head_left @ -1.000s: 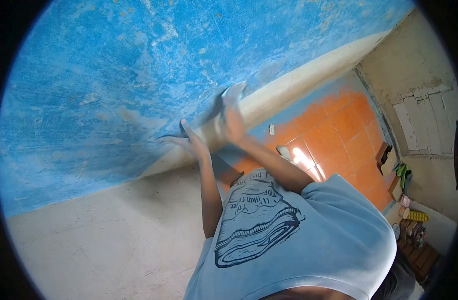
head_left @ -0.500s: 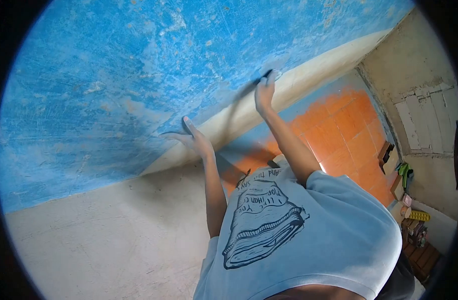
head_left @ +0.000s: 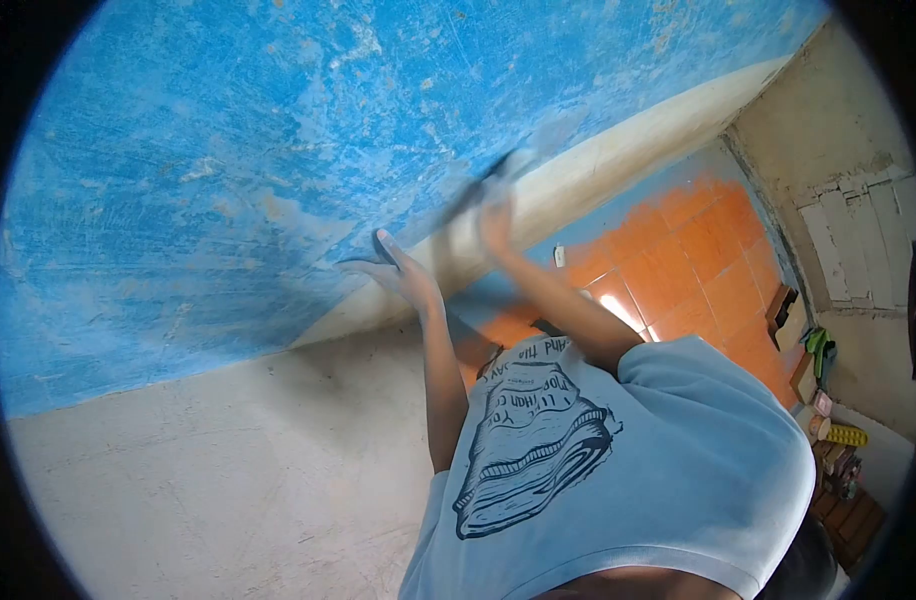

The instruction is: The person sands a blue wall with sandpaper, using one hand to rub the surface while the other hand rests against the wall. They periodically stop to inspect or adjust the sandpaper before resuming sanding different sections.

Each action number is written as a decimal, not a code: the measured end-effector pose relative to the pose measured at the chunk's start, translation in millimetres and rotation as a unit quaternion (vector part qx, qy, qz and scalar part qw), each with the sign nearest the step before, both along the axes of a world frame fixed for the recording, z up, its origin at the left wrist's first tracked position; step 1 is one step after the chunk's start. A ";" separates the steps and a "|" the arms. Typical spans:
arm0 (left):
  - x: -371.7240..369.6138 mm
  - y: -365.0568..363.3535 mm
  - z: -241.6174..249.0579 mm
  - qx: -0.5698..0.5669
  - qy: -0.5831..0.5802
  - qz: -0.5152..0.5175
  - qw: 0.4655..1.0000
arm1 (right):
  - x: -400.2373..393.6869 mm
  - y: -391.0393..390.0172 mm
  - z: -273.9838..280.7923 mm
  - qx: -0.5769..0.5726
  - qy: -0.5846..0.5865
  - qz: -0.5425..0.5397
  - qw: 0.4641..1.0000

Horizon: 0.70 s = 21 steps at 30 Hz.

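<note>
My left hand (head_left: pixel 410 280) is open, laid against the scuffed blue wall (head_left: pixel 208 190) near its lower edge, thumb apart from the fingers. My right hand (head_left: pixel 495 215) is farther right, at the border between the blue surface and a cream band (head_left: pixel 638 135). Motion smears its fingers. They look curled against the wall over something small, whose kind I cannot make out. Around that spot the blue paint looks paler and rubbed.
Orange floor tiles (head_left: pixel 678 260) lie below the band. A pale grey surface (head_left: pixel 218 470) fills the lower left. At right are a green item (head_left: pixel 820 350), a yellow textured item (head_left: pixel 846 435) and a bare plastered wall (head_left: pixel 828 130). A small white object (head_left: pixel 559 256) is on the floor.
My right hand has moved left and down along the wall's lower edge, toward my left hand. The left hand keeps its place on the wall; the view has shifted slightly.
</note>
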State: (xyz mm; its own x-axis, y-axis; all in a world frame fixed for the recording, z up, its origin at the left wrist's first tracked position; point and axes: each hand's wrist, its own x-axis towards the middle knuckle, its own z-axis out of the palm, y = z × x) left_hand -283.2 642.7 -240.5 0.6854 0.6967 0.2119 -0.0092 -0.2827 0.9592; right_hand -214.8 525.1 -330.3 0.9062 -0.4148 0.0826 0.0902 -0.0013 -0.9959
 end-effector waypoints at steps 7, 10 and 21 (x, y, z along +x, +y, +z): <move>-7.8 13.3 4.4 0.001 0.056 0.035 0.998 | 34.6 -49.1 3.6 0.046 -0.023 -0.067 0.996; -8.4 13.8 -3.9 0.008 0.034 0.025 0.999 | 39.9 -33.9 -0.9 0.077 -0.040 -0.097 0.991; -12.8 -6.2 1.2 -0.029 -0.001 -0.019 0.999 | 20.4 -58.6 68.2 0.068 -0.011 -0.090 0.994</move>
